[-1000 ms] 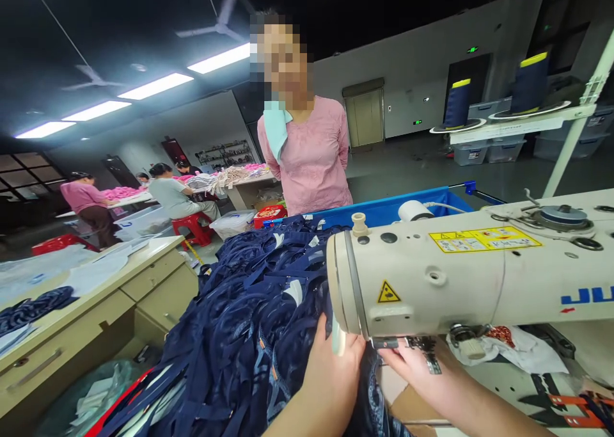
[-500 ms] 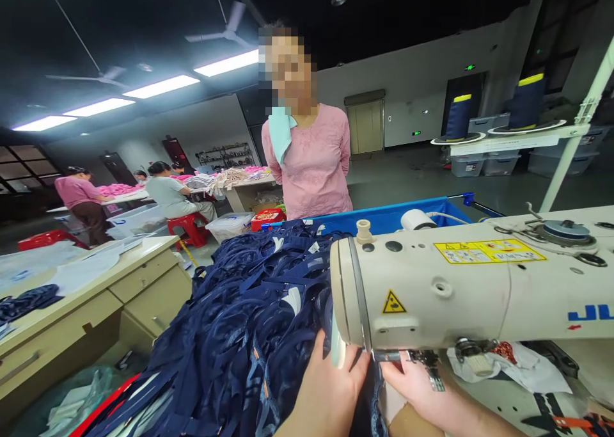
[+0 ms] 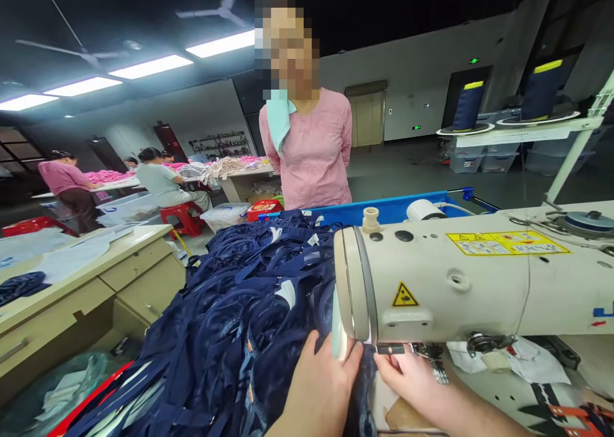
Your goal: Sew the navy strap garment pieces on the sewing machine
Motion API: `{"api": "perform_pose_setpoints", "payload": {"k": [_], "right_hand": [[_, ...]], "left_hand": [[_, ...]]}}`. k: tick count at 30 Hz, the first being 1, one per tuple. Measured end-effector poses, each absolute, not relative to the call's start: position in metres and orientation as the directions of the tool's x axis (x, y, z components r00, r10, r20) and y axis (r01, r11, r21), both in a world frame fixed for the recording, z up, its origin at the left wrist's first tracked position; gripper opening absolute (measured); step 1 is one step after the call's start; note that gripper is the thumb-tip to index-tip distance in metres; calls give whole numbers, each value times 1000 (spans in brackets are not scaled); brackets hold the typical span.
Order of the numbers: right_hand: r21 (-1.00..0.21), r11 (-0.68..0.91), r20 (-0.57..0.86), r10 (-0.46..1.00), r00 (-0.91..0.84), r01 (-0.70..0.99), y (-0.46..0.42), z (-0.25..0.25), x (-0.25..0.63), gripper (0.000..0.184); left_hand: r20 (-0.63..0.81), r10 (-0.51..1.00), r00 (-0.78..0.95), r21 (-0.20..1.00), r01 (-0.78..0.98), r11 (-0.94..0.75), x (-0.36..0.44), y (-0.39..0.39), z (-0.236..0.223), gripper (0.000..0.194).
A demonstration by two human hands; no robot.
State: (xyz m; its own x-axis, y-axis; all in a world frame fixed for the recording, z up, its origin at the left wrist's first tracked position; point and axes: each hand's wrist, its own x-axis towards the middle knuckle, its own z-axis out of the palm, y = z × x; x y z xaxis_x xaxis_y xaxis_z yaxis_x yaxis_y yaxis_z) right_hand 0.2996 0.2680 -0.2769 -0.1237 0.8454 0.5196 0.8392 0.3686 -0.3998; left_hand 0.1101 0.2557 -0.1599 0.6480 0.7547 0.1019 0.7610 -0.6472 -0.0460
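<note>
Under the head of a white sewing machine (image 3: 422, 277), both my hands work at a navy garment (image 3: 365, 389). My left hand (image 3: 323, 379) is on its left side, fingertips partly hidden behind the machine's end cover and thumb bent toward the needle area; the fingers look closed on the fabric. On the other side, my right hand (image 3: 417, 376) pinches the garment's edge between thumb and fingers, just below the presser area. A big heap of navy garments (image 3: 225, 322) with straps and white tags lies against my left hand.
A person in a pink top (image 3: 314, 149) stands facing me beyond a blue fabric bin (image 3: 384, 212). Navy thread cones (image 3: 467, 107) stand at the right. A desk with drawers (image 3: 139, 267) is at the left; orange-handled scissors (image 3: 570, 414) lie at the lower right.
The view has shifted slightly, so the machine appears farther right. Both my hands stay at the garment by the needle area, with only small finger movements.
</note>
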Motion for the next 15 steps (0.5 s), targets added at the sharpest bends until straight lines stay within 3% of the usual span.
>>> {"api": "perform_pose_setpoints", "payload": {"k": [4,10,15], "right_hand": [[-356,391,482,855,-192,849,270,-279,305,30],[-437,453,420,867,-269,777,265,-251,310,36],[-355,691,481,712,-511,629,247,-215,288,22]], "left_hand": [[74,754,653,-94,757,-647,96,261,-152,34],[69,731,679,-119,733,-669,82,268,-145,35],[38,741,670,-77,741,-667,85,263,-141,35]]}}
